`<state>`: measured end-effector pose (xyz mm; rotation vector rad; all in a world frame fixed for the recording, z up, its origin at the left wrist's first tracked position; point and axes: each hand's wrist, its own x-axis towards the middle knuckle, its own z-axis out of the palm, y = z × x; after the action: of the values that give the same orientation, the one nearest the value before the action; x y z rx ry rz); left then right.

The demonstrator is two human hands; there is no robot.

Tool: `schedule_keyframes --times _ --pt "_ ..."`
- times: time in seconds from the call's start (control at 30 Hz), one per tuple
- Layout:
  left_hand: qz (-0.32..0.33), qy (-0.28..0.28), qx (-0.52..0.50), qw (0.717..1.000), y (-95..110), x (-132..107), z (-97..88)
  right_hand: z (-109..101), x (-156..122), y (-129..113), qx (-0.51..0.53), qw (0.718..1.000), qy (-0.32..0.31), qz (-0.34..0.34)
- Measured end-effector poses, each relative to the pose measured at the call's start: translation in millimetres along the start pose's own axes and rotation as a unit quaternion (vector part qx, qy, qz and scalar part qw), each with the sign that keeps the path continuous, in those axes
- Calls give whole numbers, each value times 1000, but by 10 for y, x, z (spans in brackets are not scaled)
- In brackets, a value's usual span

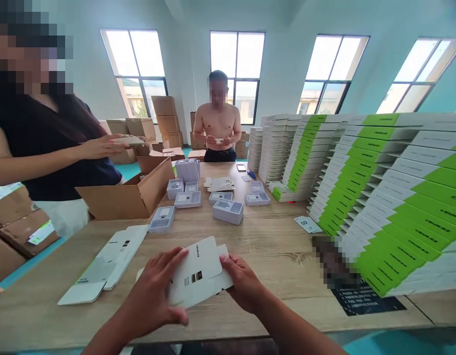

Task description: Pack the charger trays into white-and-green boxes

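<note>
I have a flat white carton (196, 268) with black print between my hands, over the front of the table. My right hand (245, 283) pinches its right end, thumb on top and fingers underneath. Along the left side, my left hand (154, 288) grips the carton, its fingers across the edge and the thumb low near the front. Left of it lies a pile of similar flattened cartons (119, 254) with green and white print. White plastic trays (228, 211) with small items in them sit farther back.
Tall stacks of green-and-white boxes (383, 197) line the right side. An open brown cardboard box (117, 199) stands at the left. One person (52, 143) at the left and another (217, 125) across the table each hold something pale. A card (308, 224) lies beside the stacks.
</note>
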<state>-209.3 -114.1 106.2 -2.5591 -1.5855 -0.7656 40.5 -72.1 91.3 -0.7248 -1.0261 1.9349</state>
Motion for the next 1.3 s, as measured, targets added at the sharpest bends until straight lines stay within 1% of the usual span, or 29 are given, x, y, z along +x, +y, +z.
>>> schedule_keyframes --times 0.07,0.13,0.2,0.27,0.33,0.37,0.4,0.43,0.47,0.5,0.53,0.57,0.6,0.63,0.67,0.7,0.73,0.77,0.8,0.87,0.9,0.93,0.97,1.0,1.07,1.13,1.17,1.23,1.3 --pt "28 -7 42 999 131 -5 59 -19 -115 46 39 999 13 -8" --pt "51 0 73 996 228 3 79 -69 -206 42 40 999 -7 -6" --pt "81 4 104 991 272 31 63 -135 -269 -6 -13 999 -36 -7" --pt "119 2 125 985 275 78 30 -192 -314 -66 -64 997 -39 -13" --pt "145 1 103 984 281 127 1 -211 -356 -101 -57 998 5 -22" --pt "138 -4 63 988 303 148 -6 -202 -378 -100 -26 998 39 -34" --pt "106 -14 1 994 345 164 -7 -179 -403 -86 9 995 76 -57" --pt "46 -30 -81 995 407 177 0 -144 -430 -60 28 990 109 -89" --pt "-35 -49 -178 982 488 189 15 -102 -457 -26 23 983 136 -125" --pt "-119 -67 -281 950 582 202 38 -56 -484 11 -9 973 163 -160" --pt "-198 -83 -376 901 683 219 68 -11 -506 45 -66 961 191 -190" --pt "-253 -92 -452 851 781 242 104 26 -523 70 -132 943 221 -210" --pt "-287 -88 -499 813 870 271 143 54 -532 83 -190 923 253 -221" --pt "-304 -70 -512 800 946 304 184 70 -533 82 -227 905 281 -226" --pt "-314 -39 -503 804 1008 337 226 74 -527 69 -242 894 300 -230" --pt "-320 -5 -484 815 1056 367 268 67 -515 47 -240 892 304 -232" --pt "-326 23 -472 819 1095 392 310 52 -498 22 -225 899 297 -229" --pt "-334 36 -481 810 1126 409 353 32 -480 -1 -199 912 284 -221" --pt "-344 32 -513 786 1153 420 396 8 -461 -18 -168 925 268 -209" --pt "-361 -6 -597 717 1194 424 479 -44 -425 -28 -108 948 239 -181" --pt "-366 -18 -623 691 1207 423 516 -70 -411 -21 -85 955 229 -170" --pt "-369 -20 -636 677 1213 422 549 -94 -399 -9 -67 960 220 -160" --pt "-368 -16 -639 675 1209 423 575 -114 -392 7 -50 964 214 -149" --pt "-365 -10 -636 680 1196 425 594 -131 -390 25 -34 968 209 -136" --pt "-360 1 -620 698 1147 433 613 -146 -407 66 -5 975 190 -113" --pt "-364 10 -604 708 1081 439 611 -143 -447 112 15 983 148 -105" --pt "-371 12 -602 707 1049 438 605 -140 -471 137 23 986 124 -105" --pt "-393 2 -613 685 989 435 583 -147 -510 184 38 991 86 -98" --pt "-408 -27 -642 649 934 439 540 -188 -522 213 41 993 76 -85"
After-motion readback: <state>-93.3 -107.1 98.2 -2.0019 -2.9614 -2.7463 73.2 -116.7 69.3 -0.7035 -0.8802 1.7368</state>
